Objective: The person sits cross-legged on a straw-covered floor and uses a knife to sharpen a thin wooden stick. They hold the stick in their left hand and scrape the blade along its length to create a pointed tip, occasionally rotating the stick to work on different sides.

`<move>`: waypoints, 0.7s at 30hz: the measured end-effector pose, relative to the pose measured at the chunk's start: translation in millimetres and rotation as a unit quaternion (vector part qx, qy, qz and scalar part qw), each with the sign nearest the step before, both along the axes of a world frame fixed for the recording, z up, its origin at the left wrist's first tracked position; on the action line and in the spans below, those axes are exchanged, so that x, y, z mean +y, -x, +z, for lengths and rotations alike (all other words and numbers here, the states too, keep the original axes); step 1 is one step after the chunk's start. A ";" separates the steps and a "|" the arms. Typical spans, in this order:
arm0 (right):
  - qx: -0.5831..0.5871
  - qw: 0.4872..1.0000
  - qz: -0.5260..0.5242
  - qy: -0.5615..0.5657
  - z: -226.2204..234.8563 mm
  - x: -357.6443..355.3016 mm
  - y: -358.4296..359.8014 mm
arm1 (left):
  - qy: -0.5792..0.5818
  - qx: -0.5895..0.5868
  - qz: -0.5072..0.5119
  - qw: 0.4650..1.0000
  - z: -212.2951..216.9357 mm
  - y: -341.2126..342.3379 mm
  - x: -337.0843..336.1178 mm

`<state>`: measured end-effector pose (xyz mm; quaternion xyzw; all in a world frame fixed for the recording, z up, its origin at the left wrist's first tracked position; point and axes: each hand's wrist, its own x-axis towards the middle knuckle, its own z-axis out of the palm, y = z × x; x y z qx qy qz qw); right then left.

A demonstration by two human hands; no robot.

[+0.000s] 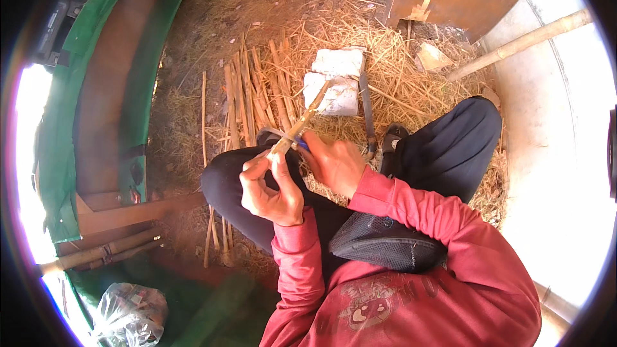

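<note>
Head view: the left hand (273, 186) was closed around the lower end of a thin bamboo strip (302, 121), which slanted up and away over the person's bent knees; the right hand (334, 164) was shut on a knife (283, 135), its curved blade laid across the strip just above the left thumb. Beyond, cut bamboo slats (254, 93) and a white sack (335, 80) lay on the straw-covered ground (398, 99), a long pole (520, 44) toward its far right edge.

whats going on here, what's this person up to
A person sits cross-legged on straw-covered ground. Their left hand holds a thin bamboo strip while the right hand works a blue-handled knife against it. A bundle of similar bamboo strips lies on the straw ahead, beside white blocks.
</note>
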<state>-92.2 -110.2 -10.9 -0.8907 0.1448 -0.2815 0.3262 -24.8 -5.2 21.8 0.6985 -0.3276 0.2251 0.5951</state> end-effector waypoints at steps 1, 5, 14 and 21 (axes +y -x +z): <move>-0.008 1.000 0.017 -0.001 -4.3 -3.1 -3.1 | 0.020 0.016 -0.001 1.000 -2.7 -0.2 1.3; 0.056 0.998 0.014 0.018 4.5 1.6 -9.6 | 0.010 0.054 0.022 0.998 -1.7 -7.4 11.8; 0.140 0.988 -0.060 -0.037 -42.2 -23.1 4.3 | 0.007 0.041 0.035 0.999 4.8 -13.5 5.3; 0.225 0.971 -0.080 -0.001 -63.4 -42.8 -2.7 | -0.005 0.010 -0.003 1.000 -3.1 1.7 2.6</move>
